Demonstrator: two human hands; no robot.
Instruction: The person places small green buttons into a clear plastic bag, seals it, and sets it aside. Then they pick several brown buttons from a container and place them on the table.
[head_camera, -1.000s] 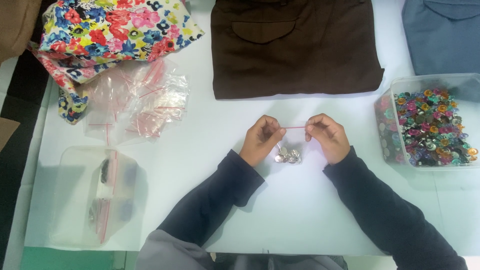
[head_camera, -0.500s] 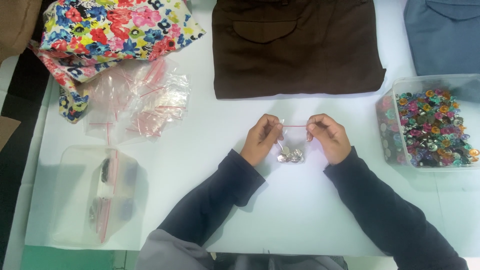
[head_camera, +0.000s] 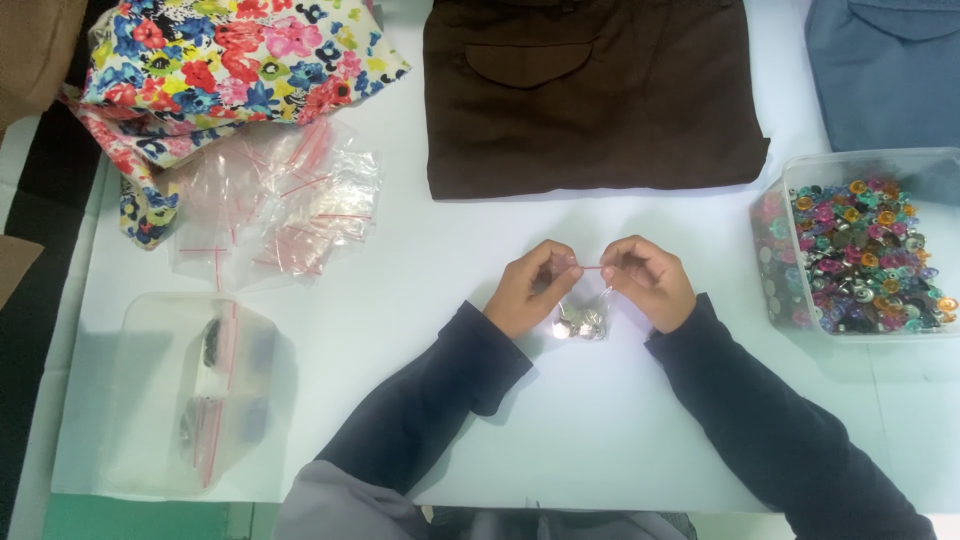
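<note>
Little moved since the earlier frame: small bag (head_camera: 583, 318) of silver buttons still hangs between both hands above the white desk (head_camera: 600, 430). Left hand (head_camera: 530, 290) and right hand (head_camera: 648, 282) fingers clamped on its red-striped top edge.

Glossy clear plastic bag (head_camera: 585, 312) holds shiny metal buttons (head_camera: 580, 322); matt brown cloth (head_camera: 590, 95).

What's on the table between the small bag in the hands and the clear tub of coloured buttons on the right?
Only the right hand and its dark sleeve; otherwise bare white table between the small bag and the tub, per the head view.
</note>
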